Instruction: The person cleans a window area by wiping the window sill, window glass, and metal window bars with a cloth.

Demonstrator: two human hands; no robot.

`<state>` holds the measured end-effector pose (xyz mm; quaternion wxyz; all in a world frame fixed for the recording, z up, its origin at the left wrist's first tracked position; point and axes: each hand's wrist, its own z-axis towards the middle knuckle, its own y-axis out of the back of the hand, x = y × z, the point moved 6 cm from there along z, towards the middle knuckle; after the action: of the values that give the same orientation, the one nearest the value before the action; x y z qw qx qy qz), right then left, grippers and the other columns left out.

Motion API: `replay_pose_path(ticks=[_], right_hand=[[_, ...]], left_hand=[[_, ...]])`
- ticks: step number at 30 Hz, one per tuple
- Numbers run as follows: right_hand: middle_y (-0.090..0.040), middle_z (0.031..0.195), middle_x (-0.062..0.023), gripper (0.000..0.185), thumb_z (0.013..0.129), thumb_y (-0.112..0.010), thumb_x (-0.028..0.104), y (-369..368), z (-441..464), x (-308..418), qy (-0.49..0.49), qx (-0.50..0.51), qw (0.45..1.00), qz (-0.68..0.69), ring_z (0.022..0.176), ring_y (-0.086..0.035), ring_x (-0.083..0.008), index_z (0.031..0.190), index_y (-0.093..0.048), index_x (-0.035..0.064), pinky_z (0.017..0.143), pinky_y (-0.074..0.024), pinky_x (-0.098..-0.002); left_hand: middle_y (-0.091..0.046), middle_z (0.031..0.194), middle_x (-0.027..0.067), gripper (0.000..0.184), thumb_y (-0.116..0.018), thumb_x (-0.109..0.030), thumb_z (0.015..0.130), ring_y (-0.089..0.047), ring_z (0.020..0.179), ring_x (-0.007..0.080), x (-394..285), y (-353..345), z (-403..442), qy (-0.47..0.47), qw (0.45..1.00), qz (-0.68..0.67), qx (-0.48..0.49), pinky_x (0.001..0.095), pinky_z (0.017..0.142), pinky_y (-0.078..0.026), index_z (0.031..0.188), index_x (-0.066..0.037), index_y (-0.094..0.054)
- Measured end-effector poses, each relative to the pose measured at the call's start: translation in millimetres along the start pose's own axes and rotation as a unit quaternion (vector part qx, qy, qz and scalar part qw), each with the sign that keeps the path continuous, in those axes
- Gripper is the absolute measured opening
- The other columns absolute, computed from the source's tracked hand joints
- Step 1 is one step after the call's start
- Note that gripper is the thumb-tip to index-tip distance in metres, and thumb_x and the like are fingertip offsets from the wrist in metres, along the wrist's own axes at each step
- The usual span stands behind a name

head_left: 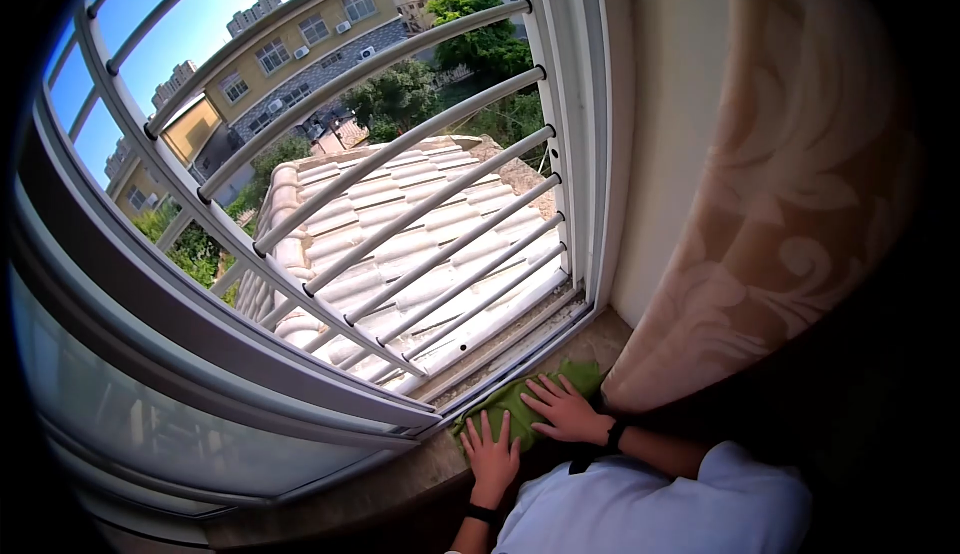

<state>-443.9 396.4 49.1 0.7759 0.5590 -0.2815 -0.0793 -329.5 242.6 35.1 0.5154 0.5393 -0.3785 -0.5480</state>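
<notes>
A green cloth (515, 422) lies spread on the stone windowsill (430, 462), just inside the window track. My left hand (490, 454) rests flat on the cloth's left end, fingers stretched and apart. On its right part my right hand (566, 409) also lies flat, fingers spread and pointing toward the window. Both palms press down on the fabric without gripping it. Each wrist wears a dark band.
White metal bars (410, 219) cross the open window, with a tiled roof (400, 194) outside. At the left stands the sliding window frame (300, 364) with its glass. A brown patterned curtain (740, 254) hangs at the right, touching the sill beside the cloth.
</notes>
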Motion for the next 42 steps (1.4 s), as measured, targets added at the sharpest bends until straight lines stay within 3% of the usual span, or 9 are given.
replay_pose_path(ticks=[12,19,23,28,32,35,37,40,42], right_hand=[[-0.065,0.138,-0.0188,0.032,0.098,-0.066,0.016,-23.9,14.5,5.3,0.035,-0.132,0.984,0.111,0.138,-0.055,-0.0379,0.126,-0.068,0.0002,0.118,-0.0414,-0.0521],[-0.066,0.118,-0.0204,0.022,0.086,-0.061,0.004,-12.2,24.9,10.1,0.083,-0.153,0.98,0.101,0.122,-0.061,-0.0411,0.106,-0.066,-0.003,0.106,-0.05,-0.0504],[-0.064,0.103,-0.018,0.008,0.085,-0.06,0.002,-10.1,42.1,5.7,0.043,-0.049,0.99,0.122,0.101,-0.065,-0.0386,0.091,-0.064,-0.0009,0.084,-0.0558,-0.0449],[-0.072,0.084,-0.0241,0.014,0.082,-0.067,0.009,15.5,87.9,5.5,0.058,0.062,0.993,0.082,0.083,-0.071,-0.0446,0.081,-0.074,-0.0027,0.076,-0.0575,-0.0504],[-0.072,0.083,-0.0239,0.018,0.077,-0.07,0.011,26.1,132.4,28.6,0.096,0.208,0.972,-0.045,0.083,-0.07,-0.0452,0.089,-0.077,-0.0006,0.075,-0.0577,-0.0517],[-0.077,0.107,-0.0186,0.03,0.089,-0.07,0.023,38.5,172.8,68.6,-0.025,0.329,0.938,-0.108,0.1,-0.073,-0.0411,0.113,-0.079,0.0069,0.085,-0.0578,-0.0607],[-0.074,0.128,-0.0119,0.038,0.098,-0.067,0.033,10.1,218.3,82.4,-0.135,0.434,0.871,-0.184,0.117,-0.069,-0.0374,0.13,-0.073,0.0149,0.095,-0.0522,-0.0693],[-0.078,0.109,-0.0088,0.029,0.095,-0.069,0.026,76.7,220.8,129.7,-0.06,0.38,0.899,-0.208,0.101,-0.072,-0.036,0.12,-0.079,0.0144,0.083,-0.0537,-0.0704],[-0.078,0.11,-0.0117,0.029,0.091,-0.072,0.026,101.9,220.0,150.0,0.039,0.375,0.902,-0.21,0.099,-0.074,-0.0338,0.115,-0.08,0.0107,0.079,-0.058,-0.0576]], left_hand=[[-0.036,0.162,0.029,0.072,-0.065,-0.042,0.097,-0.026,0.151,0.0567,-15.7,-7.1,17.4,0.011,1.0,0.016,0.009,0.0732,0.12,-0.018,0.161,-0.017,-0.042],[-0.047,0.154,0.0283,0.066,-0.067,-0.022,0.097,-0.039,0.147,0.0474,-28.6,-10.9,29.9,-0.042,0.998,-0.034,-0.029,0.0577,0.122,-0.032,0.152,0.006,-0.044],[-0.051,0.147,0.0319,0.049,-0.06,-0.004,0.098,-0.045,0.14,0.0533,-29.8,-9.1,35.8,-0.038,0.99,-0.11,-0.077,0.0587,0.118,-0.037,0.145,0.007,-0.052],[-0.052,0.148,0.0311,0.054,-0.055,0.008,0.09,-0.044,0.14,0.0537,-24.6,-7.7,45.0,-0.049,0.968,-0.229,-0.091,0.0564,0.115,-0.041,0.144,0.006,-0.053],[-0.07,0.109,0.0312,0.033,-0.051,0.002,0.097,-0.064,0.109,0.052,-37.5,13.5,54.1,0.037,0.925,-0.371,-0.067,0.0538,0.084,-0.052,0.128,0.005,-0.062],[-0.072,0.105,0.0305,0.026,-0.06,-0.005,0.095,-0.07,0.104,0.0459,-19.1,10.0,72.5,0.055,0.923,-0.373,-0.069,0.0476,0.084,-0.054,0.119,0.007,-0.065],[-0.074,0.111,0.0228,0.028,-0.062,-0.004,0.095,-0.071,0.105,0.037,-19.1,44.7,83.2,-0.002,0.903,-0.376,-0.209,0.0442,0.088,-0.054,0.121,0.004,-0.067],[-0.074,0.107,0.0243,0.025,-0.059,-0.007,0.098,-0.071,0.104,0.0325,-9.6,67.7,88.7,0.133,0.86,-0.462,-0.171,0.0417,0.087,-0.054,0.115,0.01,-0.067],[-0.075,0.104,0.0254,0.026,-0.057,-0.008,0.1,-0.072,0.102,0.0321,-11.9,84.7,88.5,0.189,0.84,-0.483,-0.157,0.0407,0.087,-0.053,0.11,0.014,-0.066]])
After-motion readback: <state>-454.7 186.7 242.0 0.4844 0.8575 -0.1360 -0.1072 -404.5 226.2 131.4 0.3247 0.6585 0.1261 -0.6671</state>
